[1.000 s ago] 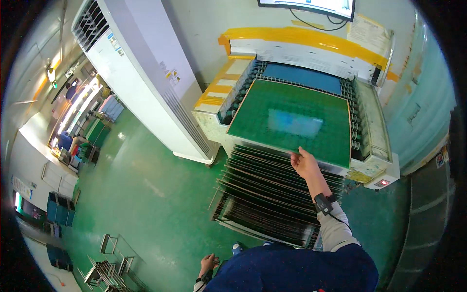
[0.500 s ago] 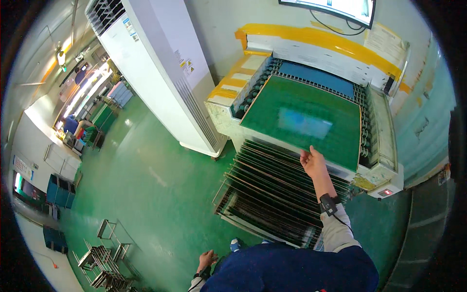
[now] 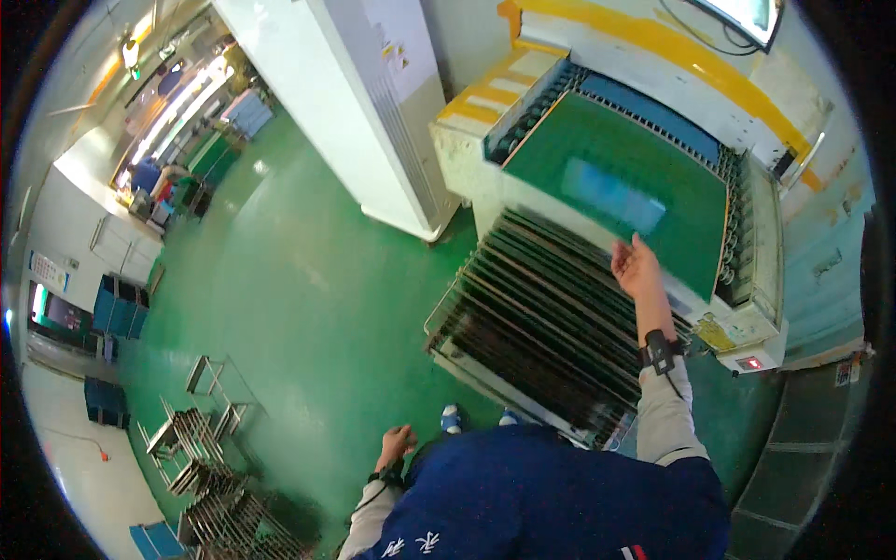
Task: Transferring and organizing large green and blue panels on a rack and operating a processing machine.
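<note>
A large green flat panel (image 3: 611, 177) with a thin copper-coloured edge lies on the rollers of a conveyor machine (image 3: 761, 238) in front of me. My right hand (image 3: 637, 268) is at the panel's near edge, fingers apart and slightly bent, holding nothing. Whether its fingertips touch the panel I cannot tell. Below the machine's front stands a slotted rack (image 3: 532, 308) of thin upright dark sheets, partly hidden by my right forearm. My left hand (image 3: 397, 446) hangs low near my body, its fingers loosely bent and nothing visible in it.
A tall white cabinet-like unit (image 3: 345, 112) stands left of the machine. Metal racks (image 3: 191, 448) are on the green floor (image 3: 308, 280) at lower left, with blue crates (image 3: 121, 306) along the left wall. A screen (image 3: 742, 14) hangs above. A person (image 3: 149, 175) is far off.
My view has shifted, so machine, panel and rack sit higher and further right in the picture. My right hand stays by the panel's near edge; my left hand remains low.
</note>
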Demonstrator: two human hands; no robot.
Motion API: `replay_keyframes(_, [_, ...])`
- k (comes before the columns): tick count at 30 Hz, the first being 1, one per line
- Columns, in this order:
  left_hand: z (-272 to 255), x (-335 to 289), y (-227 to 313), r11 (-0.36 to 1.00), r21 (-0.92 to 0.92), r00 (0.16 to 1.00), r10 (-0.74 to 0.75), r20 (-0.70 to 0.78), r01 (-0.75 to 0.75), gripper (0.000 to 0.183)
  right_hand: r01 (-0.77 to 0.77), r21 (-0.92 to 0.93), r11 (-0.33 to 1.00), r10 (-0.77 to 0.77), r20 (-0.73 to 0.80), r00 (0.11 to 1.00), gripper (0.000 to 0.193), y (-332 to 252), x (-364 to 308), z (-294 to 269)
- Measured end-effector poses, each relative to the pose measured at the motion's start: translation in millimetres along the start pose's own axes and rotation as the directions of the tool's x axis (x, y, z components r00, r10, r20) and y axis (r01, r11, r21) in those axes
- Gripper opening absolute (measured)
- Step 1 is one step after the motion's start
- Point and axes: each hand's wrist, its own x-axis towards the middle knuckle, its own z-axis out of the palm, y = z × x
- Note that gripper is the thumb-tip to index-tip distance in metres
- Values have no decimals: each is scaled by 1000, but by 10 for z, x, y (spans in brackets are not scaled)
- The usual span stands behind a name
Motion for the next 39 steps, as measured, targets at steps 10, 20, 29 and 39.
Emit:
replay_keyframes(10, [-262,69,-108,993,15,993,-118,-4,118,38,198,-742,640,-156,126,980,27,625,-1119,678])
replay_keyframes(20, [-518,335,-16,988,71,986,-145,79,139,38,484,-875,7,-46,483,874,28,2060,-2219,753])
replay_keyframes(29, [-852,679,-13,979,157,981,-149,123,129,35,373,-848,-376,-170,459,872,36,2540,-2347,499])
replay_keyframes(39, [-1186,453,-170,982,151,993,-116,29,110,33,30,-819,-573,-166,152,974,34,2414,-1869,137])
